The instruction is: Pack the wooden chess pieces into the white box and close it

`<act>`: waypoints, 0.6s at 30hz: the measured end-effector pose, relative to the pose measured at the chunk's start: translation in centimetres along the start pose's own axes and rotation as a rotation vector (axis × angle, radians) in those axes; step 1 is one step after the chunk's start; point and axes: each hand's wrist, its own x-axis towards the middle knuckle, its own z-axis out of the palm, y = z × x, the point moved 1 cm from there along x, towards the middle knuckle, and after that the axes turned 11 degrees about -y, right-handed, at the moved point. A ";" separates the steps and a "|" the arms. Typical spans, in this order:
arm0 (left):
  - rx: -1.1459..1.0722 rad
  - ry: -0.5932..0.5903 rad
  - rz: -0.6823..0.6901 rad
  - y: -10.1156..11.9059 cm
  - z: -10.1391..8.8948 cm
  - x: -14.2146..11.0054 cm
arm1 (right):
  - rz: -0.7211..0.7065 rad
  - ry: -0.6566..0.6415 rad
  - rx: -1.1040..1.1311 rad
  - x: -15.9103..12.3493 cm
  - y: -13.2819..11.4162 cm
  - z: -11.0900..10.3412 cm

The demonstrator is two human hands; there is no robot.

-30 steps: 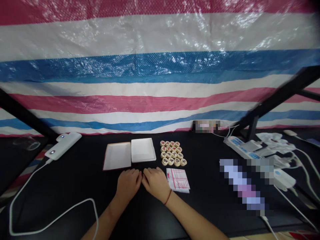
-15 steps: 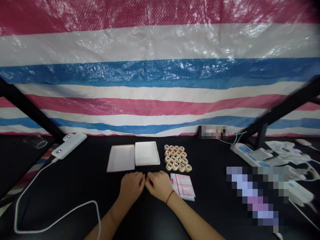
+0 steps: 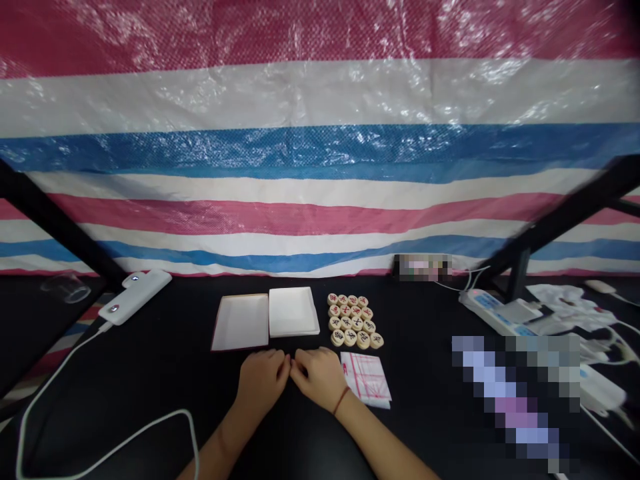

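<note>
My left hand (image 3: 263,377) and my right hand (image 3: 319,377) rest on the black table, both closed in loose fists, their thumb sides meeting. Nothing shows in either; the curled fingertips are hidden. A shallow box half (image 3: 243,321) with a dark red edge lies just beyond my left hand. Beside it sits a white box tray (image 3: 293,311). Xiangqi pieces (image 3: 356,324) with red and black characters stand in rows to the right, some seemingly stacked. Near my right wrist, which wears a thin band, lies a folded sheet (image 3: 367,379) with red lines, probably a playing board.
A white device (image 3: 137,297) with a cable (image 3: 145,437) lies at the left, near a clear cup (image 3: 73,289). Power strips (image 3: 493,312), plugs and cables crowd the right side. Blurred-out items (image 3: 505,397) lie there too. A striped sheet (image 3: 300,207) hangs behind, between black frame bars.
Both hands stay closed and together in the same place. The view has tilted slightly, so the things on the table appear a little lower.
</note>
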 end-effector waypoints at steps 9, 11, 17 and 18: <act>-0.158 0.251 0.286 0.2 -0.8 -0.1 | -0.137 0.181 0.139 -3.0 1.7 -1.6; -0.141 0.318 0.258 0.3 -1.3 0.0 | -0.118 0.252 0.137 -4.9 2.9 -2.6; 0.042 0.491 0.012 -0.1 -1.4 1.1 | -0.056 0.286 -0.099 -10.7 8.1 -2.8; 0.048 0.483 0.006 -0.1 -1.3 1.2 | -0.042 0.286 -0.123 -11.3 8.7 -2.3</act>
